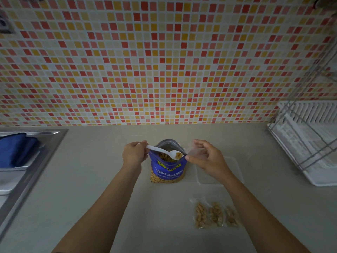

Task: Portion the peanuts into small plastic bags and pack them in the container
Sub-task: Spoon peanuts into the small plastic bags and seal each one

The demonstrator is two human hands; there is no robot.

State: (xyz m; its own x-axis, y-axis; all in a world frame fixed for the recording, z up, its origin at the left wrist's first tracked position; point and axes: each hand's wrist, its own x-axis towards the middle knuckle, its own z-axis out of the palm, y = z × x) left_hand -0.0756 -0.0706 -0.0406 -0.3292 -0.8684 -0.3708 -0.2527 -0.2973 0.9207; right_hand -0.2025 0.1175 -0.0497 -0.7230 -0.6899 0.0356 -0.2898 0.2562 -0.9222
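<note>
Closest to the camera, what look like three filled small bags (216,214) lie side by side on the desk (127,216), not yet in the clear container (236,172) just beyond them. Farther off, the left hand (134,154) pinches the handle of a white spoon (160,150), its bowl loaded with peanuts over the open mouth of the upright blue peanut pouch (168,170). The right hand (207,158) pinches an empty clear bag (194,152) right beside the pouch rim. That limp bag mouth may sag closed, so nuts could spill off the shallow spoon onto the desk; a nudge could also tip the pouch.
</note>
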